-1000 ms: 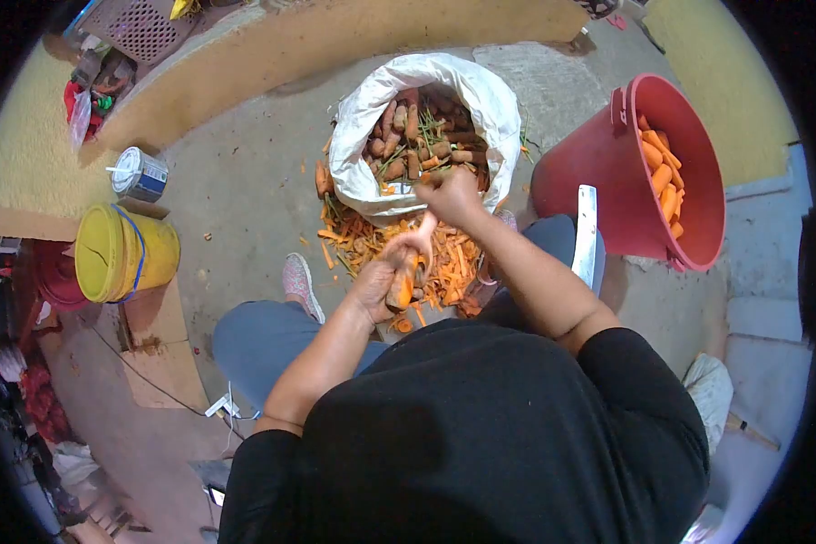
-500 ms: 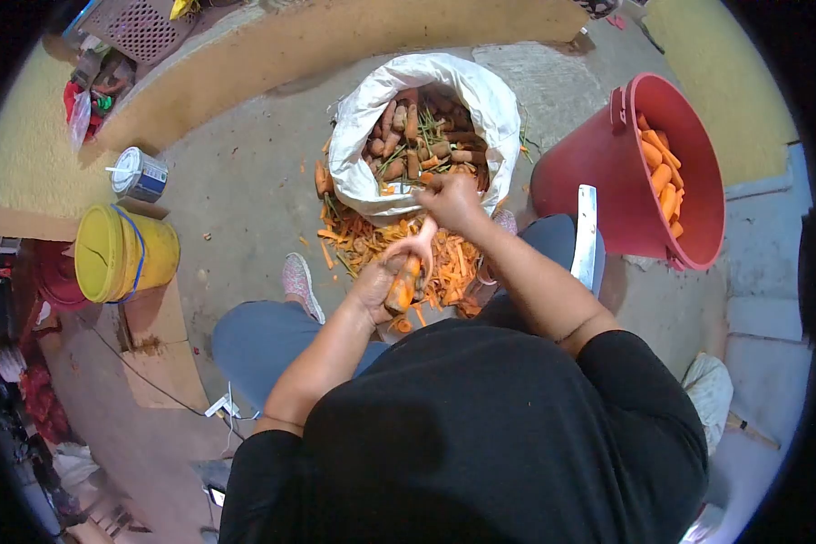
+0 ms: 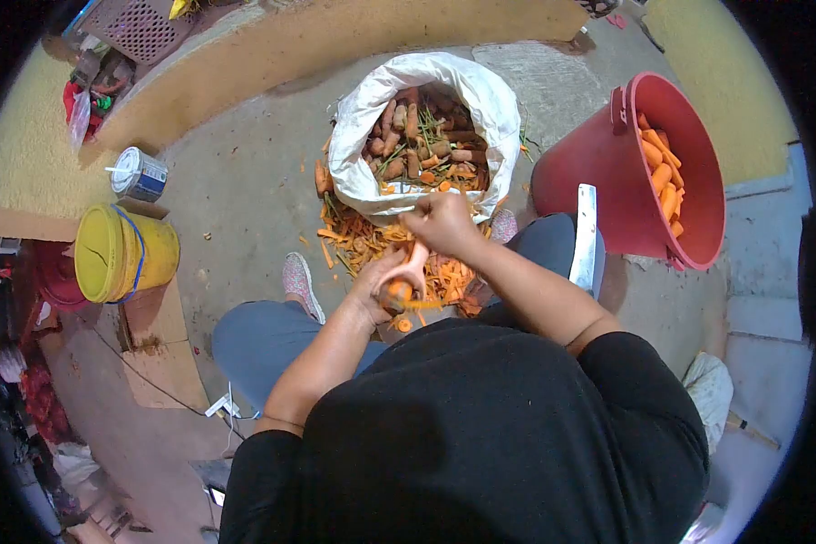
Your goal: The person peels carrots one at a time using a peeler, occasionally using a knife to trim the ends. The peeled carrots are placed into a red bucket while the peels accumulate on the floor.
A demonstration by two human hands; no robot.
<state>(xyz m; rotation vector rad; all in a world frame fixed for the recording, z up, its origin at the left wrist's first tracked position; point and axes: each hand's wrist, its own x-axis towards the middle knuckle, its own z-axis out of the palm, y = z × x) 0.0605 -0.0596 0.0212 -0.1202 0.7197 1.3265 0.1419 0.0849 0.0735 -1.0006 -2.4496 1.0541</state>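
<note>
My left hand (image 3: 377,279) is closed around a partly peeled carrot (image 3: 395,291), its orange end facing me. In my right hand (image 3: 446,223) is the handle of a pale pink peeler (image 3: 414,269), whose head lies against the carrot with an orange strip hanging by it. Orange peelings (image 3: 442,281) are heaped on the floor below both hands. Just beyond stands a white sack (image 3: 357,172), its top rolled open, with unpeeled carrots (image 3: 412,127) and green stalk bits inside.
A red bucket (image 3: 580,168) of peeled carrots leans to the right. A broad metal blade (image 3: 586,238) rests by my right knee. On the left are a yellow bucket (image 3: 159,258), a small paint tub (image 3: 140,177), cardboard (image 3: 168,363) and a power strip (image 3: 223,404) with cords.
My right hand and the peeler have moved slightly towards me and left, along the carrot. The carrot is now tipped more end-on, and a fresh strip shows at the peeler head.
</note>
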